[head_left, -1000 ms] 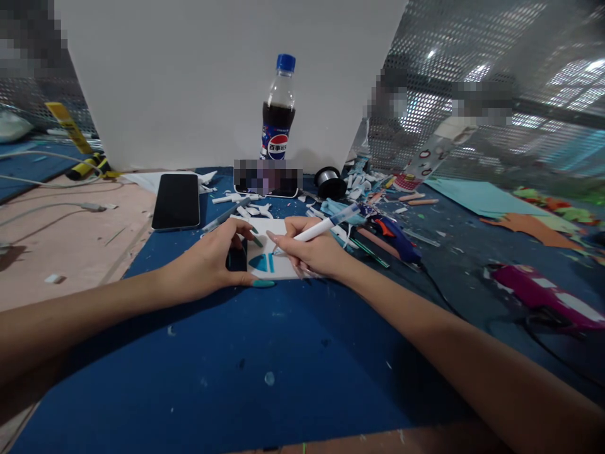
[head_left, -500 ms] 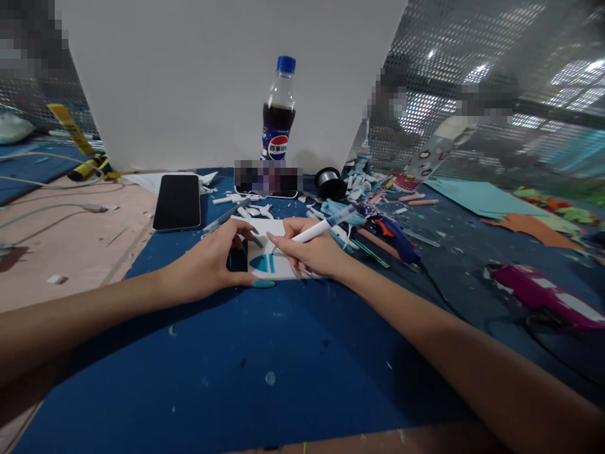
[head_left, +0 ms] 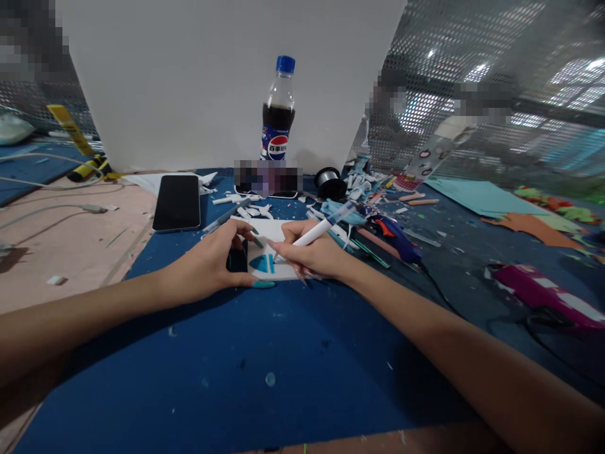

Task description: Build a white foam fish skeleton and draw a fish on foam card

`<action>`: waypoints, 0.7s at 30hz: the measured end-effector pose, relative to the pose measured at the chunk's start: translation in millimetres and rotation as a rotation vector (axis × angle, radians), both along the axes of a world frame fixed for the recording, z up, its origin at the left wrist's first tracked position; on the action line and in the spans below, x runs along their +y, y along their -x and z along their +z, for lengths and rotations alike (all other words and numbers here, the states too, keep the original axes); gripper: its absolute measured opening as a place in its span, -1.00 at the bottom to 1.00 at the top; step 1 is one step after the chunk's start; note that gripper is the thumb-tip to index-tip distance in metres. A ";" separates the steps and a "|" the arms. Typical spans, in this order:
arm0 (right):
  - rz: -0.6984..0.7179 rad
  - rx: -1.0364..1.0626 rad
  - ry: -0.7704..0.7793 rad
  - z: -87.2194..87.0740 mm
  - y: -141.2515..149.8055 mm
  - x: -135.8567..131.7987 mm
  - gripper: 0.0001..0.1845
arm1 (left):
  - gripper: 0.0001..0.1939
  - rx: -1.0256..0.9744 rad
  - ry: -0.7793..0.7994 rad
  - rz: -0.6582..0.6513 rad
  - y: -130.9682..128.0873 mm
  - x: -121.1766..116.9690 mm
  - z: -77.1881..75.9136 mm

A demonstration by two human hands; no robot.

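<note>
Bottle (head_left: 278, 113) part-full w/ cola; right hand (head_left: 314, 255) grips pen (head_left: 316, 231); left hand (head_left: 212, 265) flat on card (head_left: 271, 265).

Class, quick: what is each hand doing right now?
Left hand: open, fingers pressing down on the white card.
Right hand: closed around a white pen, tip on the card.
</note>
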State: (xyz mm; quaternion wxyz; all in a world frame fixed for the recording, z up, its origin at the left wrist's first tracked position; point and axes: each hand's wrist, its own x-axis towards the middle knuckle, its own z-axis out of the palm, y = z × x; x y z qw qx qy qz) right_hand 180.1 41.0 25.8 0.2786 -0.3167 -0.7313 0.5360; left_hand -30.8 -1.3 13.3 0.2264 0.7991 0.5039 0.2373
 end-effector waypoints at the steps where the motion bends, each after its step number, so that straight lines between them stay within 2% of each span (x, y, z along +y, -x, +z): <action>1: -0.003 0.010 -0.001 -0.5 -0.1 0.1 -0.57 | -0.40 0.002 -0.001 0.002 0.2 0.1 -0.2; 7: -0.028 0.014 -0.029 -1.2 1.1 0.4 -0.56 | -0.39 0.010 -0.005 0.003 1.0 -0.1 -0.8; 15: 0.030 0.015 -0.024 -2.0 -0.6 1.7 -0.56 | -0.40 0.006 0.002 0.005 -0.2 0.3 -1.3; 21: -0.062 0.038 -0.039 -3.4 1.8 2.2 -0.56 | -0.41 0.003 -0.010 -0.004 1.2 0.3 -2.7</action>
